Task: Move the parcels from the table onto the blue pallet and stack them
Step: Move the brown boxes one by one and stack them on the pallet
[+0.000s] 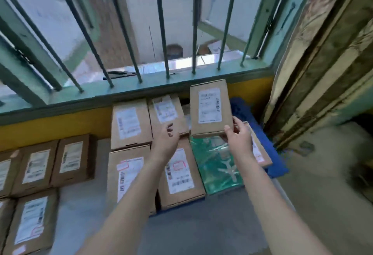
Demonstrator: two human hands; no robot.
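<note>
Just right hand (238, 139) grips parcel's (211, 109) near edge.

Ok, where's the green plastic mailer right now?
The green plastic mailer lies right of centre on the blue pallet, between two cardboard parcels, under the right hand.

A barred window (141, 32) filled the upper part of the view, its dark vertical bars (161, 22) set into a green sill (181, 81). Below the sill ran a yellow wall (50, 127). On the ledge outside lay a dark tool (119, 74), too blurred to identify. To the right hung a worn, patterned curtain (323, 52). The floor (323, 204) below it was grey.
</note>
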